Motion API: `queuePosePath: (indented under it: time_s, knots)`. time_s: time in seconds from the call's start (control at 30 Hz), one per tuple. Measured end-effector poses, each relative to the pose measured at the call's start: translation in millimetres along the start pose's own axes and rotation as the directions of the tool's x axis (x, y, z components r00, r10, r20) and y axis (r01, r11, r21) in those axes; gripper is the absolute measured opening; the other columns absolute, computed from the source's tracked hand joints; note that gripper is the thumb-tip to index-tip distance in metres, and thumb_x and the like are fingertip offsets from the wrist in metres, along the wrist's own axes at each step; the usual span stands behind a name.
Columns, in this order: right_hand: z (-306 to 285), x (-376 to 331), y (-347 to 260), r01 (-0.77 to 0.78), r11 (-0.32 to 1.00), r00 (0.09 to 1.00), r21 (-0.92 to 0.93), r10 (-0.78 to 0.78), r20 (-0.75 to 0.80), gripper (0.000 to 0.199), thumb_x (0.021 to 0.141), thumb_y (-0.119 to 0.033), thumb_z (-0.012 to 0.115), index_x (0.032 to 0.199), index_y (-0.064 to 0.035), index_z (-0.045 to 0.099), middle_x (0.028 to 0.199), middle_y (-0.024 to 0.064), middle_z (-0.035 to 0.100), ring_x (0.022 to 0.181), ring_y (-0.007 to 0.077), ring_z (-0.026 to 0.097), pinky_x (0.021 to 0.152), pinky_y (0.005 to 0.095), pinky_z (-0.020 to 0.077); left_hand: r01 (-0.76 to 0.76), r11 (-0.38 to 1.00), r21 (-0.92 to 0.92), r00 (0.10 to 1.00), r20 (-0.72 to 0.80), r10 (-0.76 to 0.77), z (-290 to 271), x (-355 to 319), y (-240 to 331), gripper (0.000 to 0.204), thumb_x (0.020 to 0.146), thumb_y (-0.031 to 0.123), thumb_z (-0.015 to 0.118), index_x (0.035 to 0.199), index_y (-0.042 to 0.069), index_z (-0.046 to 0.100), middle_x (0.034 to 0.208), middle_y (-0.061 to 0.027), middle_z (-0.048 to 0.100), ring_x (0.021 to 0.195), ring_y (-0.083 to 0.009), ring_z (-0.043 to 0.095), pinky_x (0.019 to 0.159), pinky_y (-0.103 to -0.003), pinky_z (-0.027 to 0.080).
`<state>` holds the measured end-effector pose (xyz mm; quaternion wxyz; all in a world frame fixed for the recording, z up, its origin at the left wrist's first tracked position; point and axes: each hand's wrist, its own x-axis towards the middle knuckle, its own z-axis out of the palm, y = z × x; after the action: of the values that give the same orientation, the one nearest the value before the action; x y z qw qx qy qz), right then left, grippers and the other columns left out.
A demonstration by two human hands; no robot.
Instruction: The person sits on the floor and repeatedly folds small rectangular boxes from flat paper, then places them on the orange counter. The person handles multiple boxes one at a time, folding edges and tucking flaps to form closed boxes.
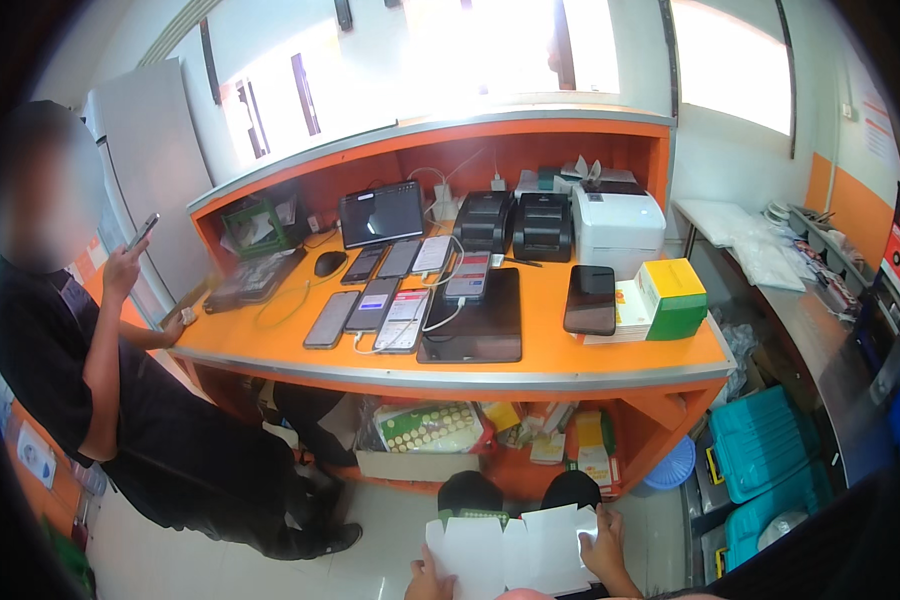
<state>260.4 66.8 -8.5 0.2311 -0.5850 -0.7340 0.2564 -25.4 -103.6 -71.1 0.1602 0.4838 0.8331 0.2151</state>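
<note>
We hold a flattened white cardboard sheet (515, 550) low in front of us, its long axis running left to right between our hands, its flaps pointing up and away toward the orange counter (560, 360). Our right hand (605, 548) grips the sheet's right edge, fingers curled over the front; our left hand (428, 582) pinches the lower left corner, mostly cut off by the frame. Just beyond the hands, under the counter, lies a green-and-cream patterned packet (430, 427) in an open box, with yellow packets (590, 440) to its right. Further up and right on the counter top sits a yellow-and-green box (673, 297) — beside a dark tablet (590, 299). Far left, another person (120, 400) holds up a phone (142, 231).
</note>
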Motion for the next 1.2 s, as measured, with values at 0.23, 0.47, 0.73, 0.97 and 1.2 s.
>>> queuePosePath:
  time_s: [0.23,0.47,0.73,0.97,1.2]
  knots:
    - [-6.2,-6.2,-10.7,0.178,0.984,0.969,0.017,-0.172,-0.176,0.049,0.076,-0.006,0.065,0.124,-0.0017,0.060,0.121,0.0211,0.050,0.113,0.0396,0.045,0.099,0.0465,0.0368,-0.049,0.994,0.102,0.999,-0.004,0.050,8.6,-7.1,-3.9,0.074,0.081,0.033,0.068,0.137,-0.007,0.040,0.139,-0.0286,0.037,0.131,-0.0442,0.033,0.110,-0.052,0.025]
    - [14.1,-14.1,-15.5,0.142,0.987,0.966,0.078,-0.122,-0.227,0.054,0.079,-0.011,0.065,0.130,0.0002,0.050,0.122,0.0237,0.051,0.113,0.0378,0.049,0.098,0.0466,0.0383,0.189,0.782,-0.594,0.936,0.351,0.040,-40.9,-12.7,36.9,0.054,0.092,0.020,0.059,0.135,-0.002,0.034,0.121,-0.0151,0.053,0.109,-0.0237,0.052,0.096,-0.038,0.041]
    - [3.3,1.5,31.2,0.133,0.987,0.913,-0.094,-0.159,-0.375,0.066,0.085,-0.029,0.069,0.137,0.0025,0.042,0.117,0.0272,0.056,0.107,0.0405,0.056,0.094,0.0451,0.0441,0.166,0.705,-0.689,0.842,0.471,0.262,-175.8,17.5,114.5,0.052,0.095,0.010,0.045,0.139,0.000,0.020,0.133,-0.0170,0.035,0.130,-0.0211,0.032,0.109,-0.032,0.025]
    - [-12.6,-4.7,34.6,-0.177,0.706,0.984,0.686,0.139,0.110,0.050,0.093,-0.017,0.063,0.134,0.0029,0.044,0.109,0.0144,0.064,0.098,0.0207,0.061,0.084,0.0329,0.0488,0.050,0.613,-0.788,0.918,0.278,0.283,-190.1,22.9,123.9,0.060,0.098,0.011,0.040,0.150,0.000,0.013,0.146,-0.0160,0.031,0.135,-0.0204,0.028,0.111,-0.032,0.023]
    - [-45.1,3.5,-8.7,-0.176,0.503,0.984,0.846,0.092,0.149,0.042,0.095,-0.016,0.060,0.128,0.0073,0.049,0.116,0.0138,0.063,0.106,0.0187,0.058,0.092,0.0319,0.0451,-0.117,0.707,-0.698,0.992,-0.116,0.049,-171.2,44.2,131.5,0.053,0.094,0.005,0.034,0.146,-0.002,0.024,0.136,-0.0210,0.044,0.127,-0.0289,0.042,0.106,-0.035,0.031]
